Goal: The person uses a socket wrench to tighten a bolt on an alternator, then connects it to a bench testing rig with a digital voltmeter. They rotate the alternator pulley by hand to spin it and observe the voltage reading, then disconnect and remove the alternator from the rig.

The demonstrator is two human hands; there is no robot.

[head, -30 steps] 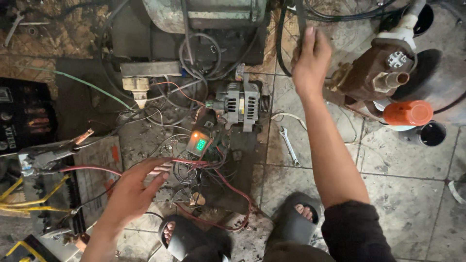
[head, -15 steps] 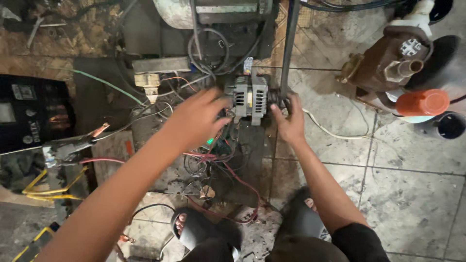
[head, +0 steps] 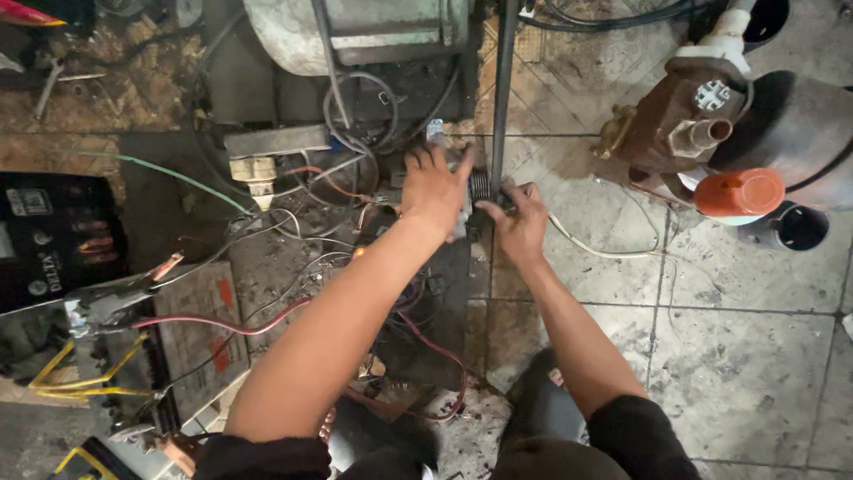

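Observation:
A grey metal alternator (head: 474,197) sits on the dirty floor amid tangled wires, mostly covered by my hands. My left hand (head: 434,188) lies over its top and left side, fingers spread and gripping the body. My right hand (head: 518,219) holds its right end, at the pulley, fingers curled around it. A dark vertical rod (head: 503,84) rises just behind the alternator. Red and white wires (head: 293,307) run from the left toward it.
A black battery charger (head: 49,236) and a battery with clamps (head: 120,356) stand at left. A rusty pump (head: 689,133) with an orange cap (head: 740,191) sits at right, a grey drum (head: 355,31) at top. My sandalled feet (head: 542,400) are below.
My left hand came up from the wires at lower left onto the alternator. My right hand dropped from the cable above onto its right end. Both now grip it.

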